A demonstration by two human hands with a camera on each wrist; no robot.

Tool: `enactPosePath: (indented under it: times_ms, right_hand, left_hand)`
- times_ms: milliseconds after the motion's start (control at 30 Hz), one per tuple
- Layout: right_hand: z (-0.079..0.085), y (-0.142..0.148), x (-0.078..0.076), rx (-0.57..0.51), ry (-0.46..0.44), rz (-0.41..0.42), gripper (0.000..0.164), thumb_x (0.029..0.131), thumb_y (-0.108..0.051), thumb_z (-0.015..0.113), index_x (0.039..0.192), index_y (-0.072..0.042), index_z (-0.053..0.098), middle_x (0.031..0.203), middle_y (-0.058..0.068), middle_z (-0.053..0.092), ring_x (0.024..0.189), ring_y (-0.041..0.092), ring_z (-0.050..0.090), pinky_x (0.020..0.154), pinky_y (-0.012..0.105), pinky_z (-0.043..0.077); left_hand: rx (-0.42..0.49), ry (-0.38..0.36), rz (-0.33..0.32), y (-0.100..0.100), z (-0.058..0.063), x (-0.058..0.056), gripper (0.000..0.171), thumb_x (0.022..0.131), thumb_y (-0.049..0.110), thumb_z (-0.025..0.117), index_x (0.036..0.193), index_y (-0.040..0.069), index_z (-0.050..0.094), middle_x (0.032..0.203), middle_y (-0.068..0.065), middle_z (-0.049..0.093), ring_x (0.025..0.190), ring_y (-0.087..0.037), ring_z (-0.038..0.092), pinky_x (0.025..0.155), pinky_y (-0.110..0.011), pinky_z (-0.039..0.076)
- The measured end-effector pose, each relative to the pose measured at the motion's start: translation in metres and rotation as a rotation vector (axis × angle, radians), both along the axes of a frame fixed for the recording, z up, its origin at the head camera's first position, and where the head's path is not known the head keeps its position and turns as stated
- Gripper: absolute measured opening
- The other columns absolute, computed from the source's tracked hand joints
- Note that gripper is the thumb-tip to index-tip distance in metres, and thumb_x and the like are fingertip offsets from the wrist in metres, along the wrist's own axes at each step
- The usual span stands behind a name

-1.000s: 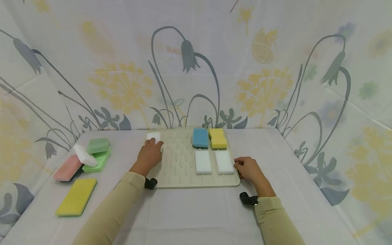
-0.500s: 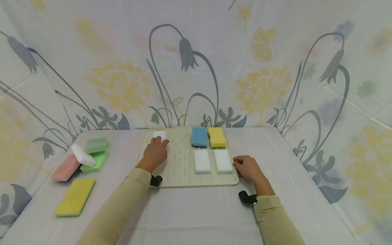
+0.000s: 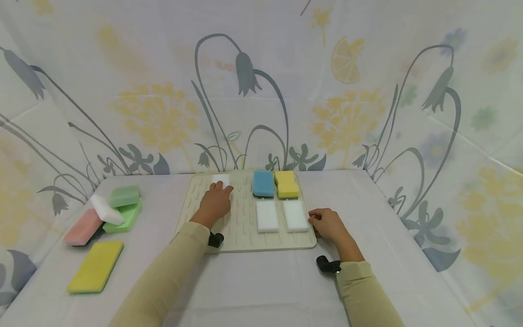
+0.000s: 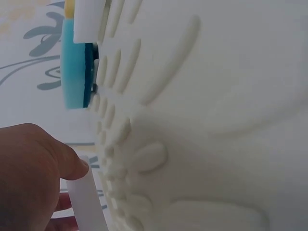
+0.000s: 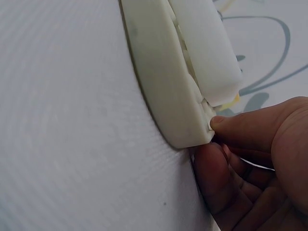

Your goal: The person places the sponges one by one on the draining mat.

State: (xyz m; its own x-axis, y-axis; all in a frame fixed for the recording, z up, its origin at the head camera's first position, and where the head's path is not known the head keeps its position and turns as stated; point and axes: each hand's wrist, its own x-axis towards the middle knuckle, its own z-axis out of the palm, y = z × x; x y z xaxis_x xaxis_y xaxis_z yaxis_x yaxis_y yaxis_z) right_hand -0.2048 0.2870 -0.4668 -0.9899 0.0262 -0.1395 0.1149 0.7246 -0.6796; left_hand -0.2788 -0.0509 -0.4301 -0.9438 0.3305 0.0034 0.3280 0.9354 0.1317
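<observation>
In the head view, my left hand [image 3: 215, 203] holds a white sponge [image 3: 221, 178] over the far left part of a ridged cream mat [image 3: 244, 236]. The left wrist view shows its thumb on one side of that sponge [image 4: 86, 204] and fingers on the other. My right hand [image 3: 328, 223] pinches the mat's right edge [image 5: 192, 130], thumb on top and fingers beneath. On the right half of the mat, a blue sponge [image 3: 263, 183] and a yellow sponge [image 3: 287, 184] lie at the back. Two white sponges [image 3: 267, 216] lie in front of them.
At the left of the white-covered table [image 3: 253, 290], a pink sponge [image 3: 83, 227], a white sponge [image 3: 105, 210] and green sponges [image 3: 124, 196] lie heaped. Nearer me is a flat yellow sponge [image 3: 96, 267]. A flower-print cloth [image 3: 261, 113] hangs behind and at both sides.
My left hand has moved right across the mat with the white sponge, away from the mat's left edge. My right hand has kept its grip on the mat's edge.
</observation>
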Motion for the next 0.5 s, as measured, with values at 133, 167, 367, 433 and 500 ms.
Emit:
enactPosePath:
  times_ms: [133, 167, 367, 433, 500]
  right_hand:
    - [-0.001, 0.0, -0.001, -0.001, 0.001, 0.0, 0.035, 0.095, -0.015, 0.057, 0.127, 0.0, 0.061, 0.104, 0.015, 0.07, 0.067, 0.013, 0.064, 0.059, 0.028, 0.054]
    - [-0.001, 0.001, -0.001, -0.001, 0.002, 0.0, 0.035, 0.095, -0.015, 0.057, 0.127, 0.0, 0.062, 0.104, 0.015, 0.07, 0.067, 0.013, 0.064, 0.059, 0.028, 0.054]
    - [-0.004, 0.002, -0.001, 0.002, 0.011, 0.003, 0.035, 0.094, -0.014, 0.057, 0.126, 0.0, 0.062, 0.104, 0.015, 0.07, 0.065, 0.012, 0.064, 0.058, 0.027, 0.054]
    - [-0.004, 0.002, -0.001, 0.001, 0.012, -0.001, 0.035, 0.094, -0.015, 0.057, 0.125, 0.0, 0.063, 0.104, 0.014, 0.07, 0.065, 0.012, 0.064, 0.058, 0.027, 0.054]
    - [-0.003, 0.001, -0.001, -0.003, 0.008, -0.001, 0.035, 0.095, -0.015, 0.057, 0.125, 0.0, 0.063, 0.102, 0.014, 0.07, 0.065, 0.012, 0.064, 0.058, 0.027, 0.054]
  left_hand:
    - [-0.002, -0.005, -0.004, 0.006, -0.001, -0.002, 0.043, 0.099, 0.011, 0.042, 0.141, 0.01, 0.046, 0.138, -0.024, 0.042, 0.132, -0.044, 0.038, 0.095, -0.053, 0.046]
    - [0.002, -0.01, -0.005, 0.007, -0.001, -0.003, 0.043, 0.099, 0.011, 0.042, 0.141, 0.011, 0.046, 0.138, -0.024, 0.042, 0.132, -0.044, 0.037, 0.096, -0.053, 0.046]
    - [0.036, -0.028, -0.006, 0.014, 0.0, -0.005, 0.043, 0.1, 0.01, 0.039, 0.143, 0.011, 0.045, 0.141, -0.024, 0.04, 0.134, -0.044, 0.036, 0.096, -0.054, 0.046]
    - [0.04, -0.017, -0.01, 0.017, 0.001, -0.004, 0.043, 0.1, 0.009, 0.038, 0.142, 0.011, 0.045, 0.14, -0.024, 0.04, 0.133, -0.044, 0.037, 0.094, -0.053, 0.047]
    - [0.047, -0.002, -0.015, 0.019, 0.001, -0.004, 0.042, 0.101, 0.009, 0.037, 0.142, 0.011, 0.046, 0.139, -0.024, 0.041, 0.132, -0.044, 0.038, 0.093, -0.053, 0.048]
